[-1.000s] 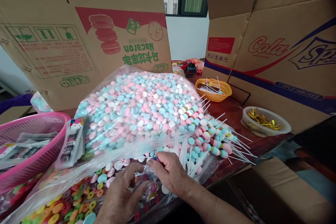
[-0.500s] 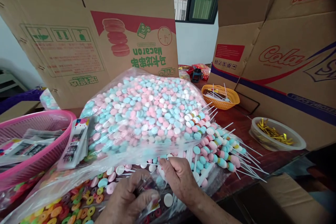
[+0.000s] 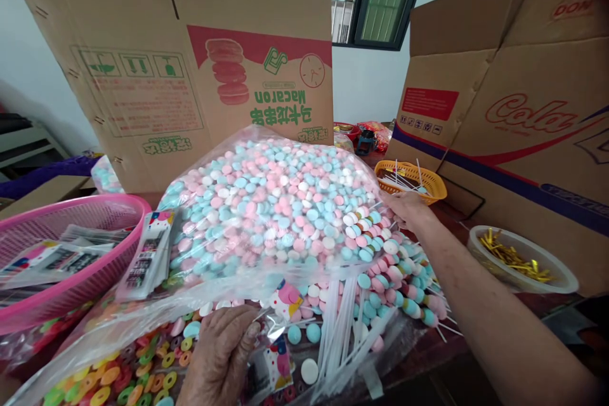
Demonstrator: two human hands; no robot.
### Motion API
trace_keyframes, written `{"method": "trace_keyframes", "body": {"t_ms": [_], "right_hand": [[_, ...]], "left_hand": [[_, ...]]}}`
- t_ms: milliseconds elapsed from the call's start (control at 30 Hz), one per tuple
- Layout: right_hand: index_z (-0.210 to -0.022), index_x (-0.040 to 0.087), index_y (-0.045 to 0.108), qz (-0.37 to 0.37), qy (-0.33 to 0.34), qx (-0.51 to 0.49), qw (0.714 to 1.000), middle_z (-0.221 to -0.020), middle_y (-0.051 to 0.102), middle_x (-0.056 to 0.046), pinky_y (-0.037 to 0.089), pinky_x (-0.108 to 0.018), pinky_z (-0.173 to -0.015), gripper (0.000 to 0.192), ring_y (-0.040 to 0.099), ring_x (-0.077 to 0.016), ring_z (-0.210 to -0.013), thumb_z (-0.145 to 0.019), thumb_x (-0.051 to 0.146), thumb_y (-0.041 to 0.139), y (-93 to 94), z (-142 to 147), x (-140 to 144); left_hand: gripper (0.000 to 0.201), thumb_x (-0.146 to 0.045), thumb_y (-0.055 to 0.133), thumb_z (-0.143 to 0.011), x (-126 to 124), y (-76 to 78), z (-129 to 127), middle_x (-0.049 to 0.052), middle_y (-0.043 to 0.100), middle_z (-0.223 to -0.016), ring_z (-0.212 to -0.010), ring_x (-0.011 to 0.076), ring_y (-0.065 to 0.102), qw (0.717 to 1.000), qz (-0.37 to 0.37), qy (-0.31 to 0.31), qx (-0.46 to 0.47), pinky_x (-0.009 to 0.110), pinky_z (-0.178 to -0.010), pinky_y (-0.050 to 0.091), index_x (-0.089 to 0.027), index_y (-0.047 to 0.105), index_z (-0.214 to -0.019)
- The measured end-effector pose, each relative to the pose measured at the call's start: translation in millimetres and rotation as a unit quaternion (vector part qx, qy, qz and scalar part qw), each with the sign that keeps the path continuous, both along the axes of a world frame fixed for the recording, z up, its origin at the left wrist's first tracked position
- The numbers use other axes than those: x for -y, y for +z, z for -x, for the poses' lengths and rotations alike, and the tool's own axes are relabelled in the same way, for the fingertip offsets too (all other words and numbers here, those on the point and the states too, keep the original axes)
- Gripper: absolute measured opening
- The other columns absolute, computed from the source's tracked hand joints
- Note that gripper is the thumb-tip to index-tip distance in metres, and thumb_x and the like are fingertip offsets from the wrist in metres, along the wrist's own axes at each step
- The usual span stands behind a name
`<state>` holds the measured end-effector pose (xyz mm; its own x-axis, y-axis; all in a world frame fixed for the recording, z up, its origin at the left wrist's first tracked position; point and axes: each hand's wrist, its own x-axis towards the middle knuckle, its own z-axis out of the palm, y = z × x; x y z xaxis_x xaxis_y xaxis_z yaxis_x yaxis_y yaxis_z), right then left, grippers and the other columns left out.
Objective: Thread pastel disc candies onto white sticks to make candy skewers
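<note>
A small printed wrapper [image 3: 278,355] is pinched open at the near edge by the left hand [image 3: 221,355], presumably kept ready for filling. The right hand [image 3: 410,208] is stretched far right over the candy skewers [image 3: 390,260]; whether anything is gripped cannot be told.

Dark wooden table [image 3: 431,349] bears candy bags [image 3: 271,216], pink basket [image 3: 71,254], orange basket [image 3: 412,179] (with sticks)

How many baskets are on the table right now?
2. A pink basket at the left edge holds flat packets; a smaller orange basket at the far right holds white sticks, just beyond the right hand. Others may be hidden behind the cardboard boxes.
</note>
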<state>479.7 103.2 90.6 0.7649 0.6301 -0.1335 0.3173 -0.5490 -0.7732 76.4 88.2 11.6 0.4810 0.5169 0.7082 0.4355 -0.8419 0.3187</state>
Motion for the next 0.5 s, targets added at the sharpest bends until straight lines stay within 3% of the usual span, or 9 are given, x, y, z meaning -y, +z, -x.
{"method": "trace_keyframes", "body": {"t_ms": [100,233,333,433,500], "right_hand": [[-0.115,0.015,0.054,0.058,0.016,0.008,0.998,-0.111,0.058,-0.008,0.051,-0.038,-0.077,0.032,0.059,-0.0180,-0.092,-0.089,0.035,0.053,-6.9,-3,-16],[-0.116,0.016,0.054,0.088,0.042,0.108,0.989,-0.115,0.056,-0.008,0.050,-0.040,-0.080,0.033,0.058,-0.0196,-0.096,-0.089,0.034,0.053,-9.0,-5,-14],[-0.115,0.016,0.055,0.088,0.090,0.223,0.967,-0.118,0.055,-0.008,0.049,-0.042,-0.084,0.032,0.057,-0.0206,-0.099,-0.090,0.036,0.052,-2.1,-12,-5],[-0.102,0.018,0.062,0.079,0.193,0.313,0.927,-0.115,0.058,-0.006,0.042,-0.043,-0.090,0.019,0.052,-0.0220,-0.106,-0.086,0.027,0.058,2.8,-13,0],[-0.084,0.019,0.068,0.069,0.256,0.351,0.898,-0.106,0.064,-0.005,0.038,-0.039,-0.091,0.010,0.050,-0.0235,-0.108,-0.077,0.014,0.062,4.0,-12,1]], "left_hand": [[0.016,-0.029,0.047,-0.090,3,5.7,-1,0.000,0.071,-0.087,-0.079,0.0152,0.066,0.999,-0.022,-0.007,-0.022,0.027,-0.075,0.049,-0.026,0.060,-0.099],[0.017,-0.029,0.044,-0.091,8,17.3,3,0.000,0.071,-0.085,-0.077,0.0147,0.066,0.999,-0.036,-0.014,-0.036,0.026,-0.074,0.050,-0.025,0.058,-0.099],[0.018,-0.031,0.044,-0.091,9,18.3,9,0.001,0.072,-0.087,-0.078,0.0147,0.067,0.999,-0.030,-0.001,-0.038,0.025,-0.075,0.051,-0.025,0.058,-0.100],[0.019,-0.033,0.048,-0.089,9,9.8,13,0.001,0.072,-0.088,-0.081,0.0152,0.067,1.000,-0.008,0.000,-0.023,0.024,-0.078,0.052,-0.025,0.061,-0.100],[0.019,-0.035,0.052,-0.087,10,2.4,13,0.000,0.073,-0.089,-0.081,0.0160,0.068,0.999,0.048,-0.007,-0.011,0.025,-0.079,0.053,-0.027,0.064,-0.099]]}}
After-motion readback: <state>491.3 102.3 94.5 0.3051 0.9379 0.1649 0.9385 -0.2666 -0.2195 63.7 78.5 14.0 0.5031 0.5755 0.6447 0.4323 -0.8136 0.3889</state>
